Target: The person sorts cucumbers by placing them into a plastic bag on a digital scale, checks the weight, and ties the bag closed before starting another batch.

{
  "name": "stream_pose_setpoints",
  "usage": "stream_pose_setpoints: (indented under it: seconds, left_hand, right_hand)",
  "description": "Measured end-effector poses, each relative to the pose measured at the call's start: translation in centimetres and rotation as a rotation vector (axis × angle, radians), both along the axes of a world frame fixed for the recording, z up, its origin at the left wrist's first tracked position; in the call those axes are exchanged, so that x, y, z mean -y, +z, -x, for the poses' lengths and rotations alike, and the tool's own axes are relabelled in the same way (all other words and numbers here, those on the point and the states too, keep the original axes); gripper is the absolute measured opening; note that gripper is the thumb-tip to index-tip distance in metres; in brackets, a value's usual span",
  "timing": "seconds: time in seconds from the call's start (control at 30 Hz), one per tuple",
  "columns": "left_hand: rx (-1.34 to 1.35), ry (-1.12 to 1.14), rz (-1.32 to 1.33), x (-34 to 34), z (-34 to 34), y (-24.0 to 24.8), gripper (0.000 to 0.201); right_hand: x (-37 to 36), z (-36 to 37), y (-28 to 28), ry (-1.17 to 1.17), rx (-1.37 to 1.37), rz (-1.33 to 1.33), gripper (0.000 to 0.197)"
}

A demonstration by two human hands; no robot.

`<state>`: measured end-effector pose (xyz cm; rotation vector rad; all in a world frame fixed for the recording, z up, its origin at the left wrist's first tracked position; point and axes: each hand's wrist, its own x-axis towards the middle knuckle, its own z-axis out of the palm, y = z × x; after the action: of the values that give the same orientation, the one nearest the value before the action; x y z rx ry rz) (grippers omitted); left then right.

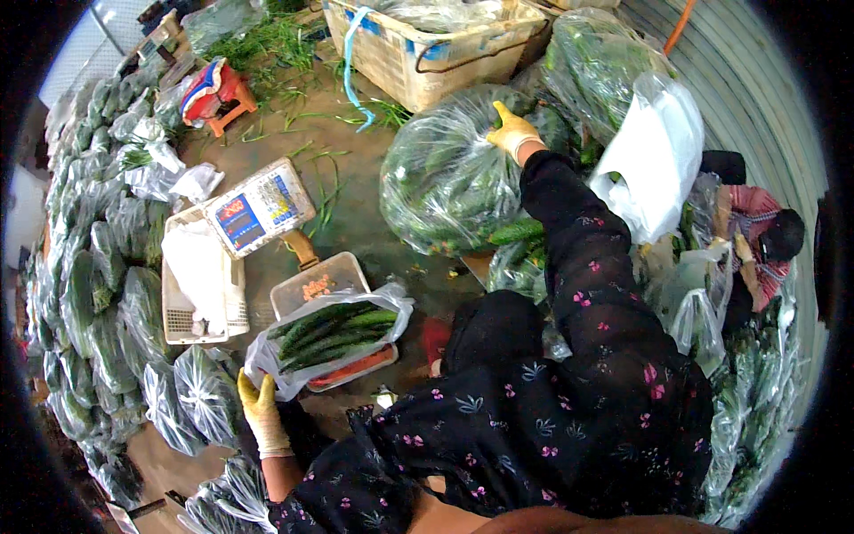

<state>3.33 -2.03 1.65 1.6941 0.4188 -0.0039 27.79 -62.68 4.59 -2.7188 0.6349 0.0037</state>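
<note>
My left hand (261,416), in a yellow-and-white work glove, pinches the edge of a clear plastic bag (260,352). Long green cucumbers (331,338) lie side by side in that bag, which rests over a shallow tray (354,368) with something red showing beneath. Stretched far forward, my right hand (513,133) wears a matching glove. It touches the top of a large, bulging clear bag of cucumbers (449,173), thumb and fingers apart. A loose cucumber (516,232) shows at that bag's near side.
A white basket (197,329) holds pale plastic bags beside a labelled white panel (261,207). Bagged cucumbers (80,303) pile up on the left. A large crate (427,67), a stool (233,102) and a white bag (658,151) stand farther off. Another person (765,236) sits at right.
</note>
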Motion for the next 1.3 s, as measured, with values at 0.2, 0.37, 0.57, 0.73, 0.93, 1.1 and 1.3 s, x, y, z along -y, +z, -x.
stream_pose_setpoints:
  seconds: [0.2, 0.37, 0.57, 0.73, 0.93, 1.1, 1.3]
  left_hand:
    - [0.032, 0.049, -0.243, 0.9, 0.4, 1.4, 0.058]
    - [0.067, 0.084, -0.374, 0.6, -0.9, -1.6, 0.067]
    - [0.046, 0.105, -0.607, 2.0, -0.8, 1.1, 0.073]
    - [-0.051, 0.083, -0.311, 1.2, -1.6, -1.0, 0.072]
    - [-0.040, 0.084, 0.171, 0.8, -1.4, -2.9, 0.048]
    - [0.036, 0.084, 0.284, 0.0, -0.7, -1.7, 0.032]
    - [-0.014, 0.049, 0.211, 0.0, 0.1, -1.8, 0.060]
  right_hand:
    - [-1.7, -0.4, -2.1, 0.314, 0.167, 0.258, 0.055]
    - [-0.8, 2.3, 0.9, 0.019, 0.399, -0.145, 0.034]
    - [-11.0, 12.8, 7.8, 0.395, 0.441, -0.747, 0.018]
    - [-23.1, 17.9, 10.7, 0.743, 0.084, -0.965, 0.017]
    - [-33.7, 18.2, 2.6, 1.022, 0.055, -0.605, 0.018]
    - [-34.2, 17.3, -2.9, 1.082, 0.030, -0.294, 0.045]
    - [-32.5, 19.5, 0.7, 0.928, 0.040, -0.471, 0.052]
